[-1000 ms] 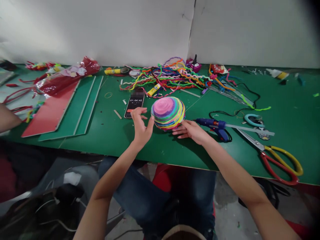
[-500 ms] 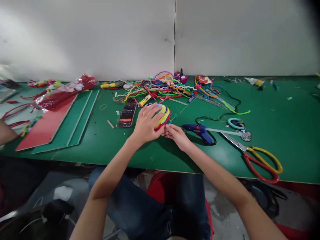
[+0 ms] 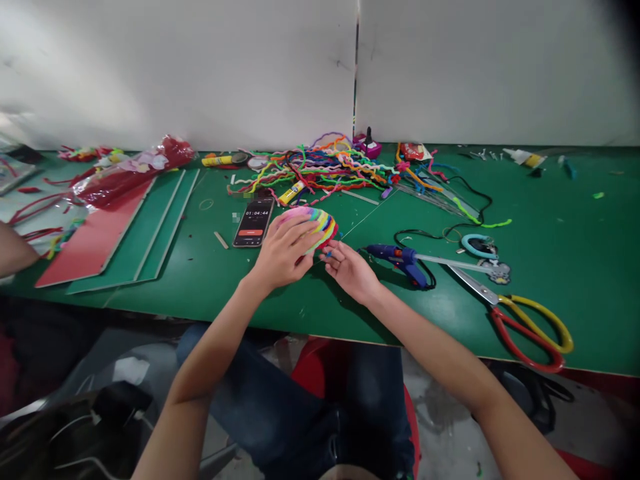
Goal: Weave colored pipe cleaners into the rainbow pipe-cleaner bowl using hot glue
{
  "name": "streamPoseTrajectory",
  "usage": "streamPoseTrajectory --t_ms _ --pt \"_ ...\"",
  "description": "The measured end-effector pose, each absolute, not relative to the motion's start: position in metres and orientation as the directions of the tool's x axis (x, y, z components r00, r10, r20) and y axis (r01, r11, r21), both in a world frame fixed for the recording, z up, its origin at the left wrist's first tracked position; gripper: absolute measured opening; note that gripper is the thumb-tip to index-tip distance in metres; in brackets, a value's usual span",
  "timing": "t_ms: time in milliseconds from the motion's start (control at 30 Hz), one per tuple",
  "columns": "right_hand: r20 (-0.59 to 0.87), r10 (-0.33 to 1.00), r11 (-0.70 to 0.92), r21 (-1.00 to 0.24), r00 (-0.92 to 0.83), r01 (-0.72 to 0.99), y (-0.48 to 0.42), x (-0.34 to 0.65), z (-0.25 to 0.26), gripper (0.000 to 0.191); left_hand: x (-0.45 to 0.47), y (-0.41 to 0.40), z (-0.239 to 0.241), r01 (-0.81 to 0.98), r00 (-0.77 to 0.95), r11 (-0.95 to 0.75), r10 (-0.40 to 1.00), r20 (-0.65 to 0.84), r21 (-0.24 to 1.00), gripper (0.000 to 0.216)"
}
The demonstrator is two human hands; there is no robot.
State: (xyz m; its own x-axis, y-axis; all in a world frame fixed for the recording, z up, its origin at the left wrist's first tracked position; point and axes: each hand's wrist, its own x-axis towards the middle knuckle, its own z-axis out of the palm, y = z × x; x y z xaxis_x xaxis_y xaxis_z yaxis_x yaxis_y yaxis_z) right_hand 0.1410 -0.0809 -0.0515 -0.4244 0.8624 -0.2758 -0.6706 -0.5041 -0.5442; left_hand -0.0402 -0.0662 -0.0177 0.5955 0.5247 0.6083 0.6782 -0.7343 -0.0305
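Note:
A dome coiled from many-coloured pipe cleaners (image 3: 320, 225) sits on the green table (image 3: 550, 293). My left hand (image 3: 281, 252) lies over its top with the fingers curved round it. My right hand (image 3: 347, 268) is at the dome's lower right edge, its fingertips pinched on a small blue end of pipe cleaner there. Most of the dome is hidden under my left hand.
A phone (image 3: 254, 221) showing a timer lies left of the dome. A blue glue gun (image 3: 400, 257) and red-and-yellow scissors (image 3: 530, 323) lie to the right. Loose pipe cleaners (image 3: 325, 163) are heaped behind. Red and green boards (image 3: 115, 230) lie left. Another person's arm (image 3: 13, 250) shows at the left edge.
My left hand came from beside the dome to rest over its top. My right hand moved from flat beside it to pinching at its lower edge.

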Motion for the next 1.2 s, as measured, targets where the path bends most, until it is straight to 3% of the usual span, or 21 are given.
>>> streamPoseTrajectory --t_ms 167,333,500,733,900,1033,1100,1200 --pt "-0.316 0.773 -0.629 -0.489 -0.550 -0.604 -0.085 0.136 -0.056 0.022 -0.047 -0.073 -0.009 0.669 0.613 -0.743 0.565 0.553 0.018 0.044" --pt "-0.292 0.812 -0.571 -0.572 -0.505 -0.588 -0.093 0.130 -0.061 0.027 -0.041 -0.077 -0.006 0.718 0.613 -0.693 0.584 0.532 -0.067 0.036" --pt "-0.278 0.823 -0.547 -0.622 -0.496 -0.560 -0.094 0.129 -0.061 0.029 -0.044 -0.074 -0.008 0.714 0.659 -0.682 0.581 0.478 -0.156 0.045" --pt "-0.267 0.818 -0.538 -0.671 -0.510 -0.511 -0.096 0.127 -0.062 0.032 -0.055 -0.077 -0.015 0.716 0.666 -0.677 0.587 0.461 -0.171 0.045" --pt "-0.324 0.878 -0.472 -0.707 -0.353 -0.527 -0.094 0.126 -0.068 0.033 -0.046 -0.078 -0.001 0.749 0.617 -0.658 0.649 0.446 -0.077 0.048" --pt "-0.298 0.934 -0.355 -0.842 -0.199 -0.406 -0.086 0.135 -0.070 0.046 -0.034 -0.062 0.004 0.833 0.499 -0.552 0.777 0.384 0.034 0.048" --pt "-0.230 0.968 -0.251 -0.925 -0.103 -0.287 -0.082 0.140 -0.071 0.056 -0.032 -0.052 0.003 0.831 0.473 -0.544 0.801 0.367 0.118 0.044" --pt "0.012 1.000 0.012 -0.997 0.002 -0.074 -0.081 0.146 -0.073 0.056 -0.036 -0.042 0.006 0.790 0.500 -0.573 0.807 0.313 0.217 0.043"
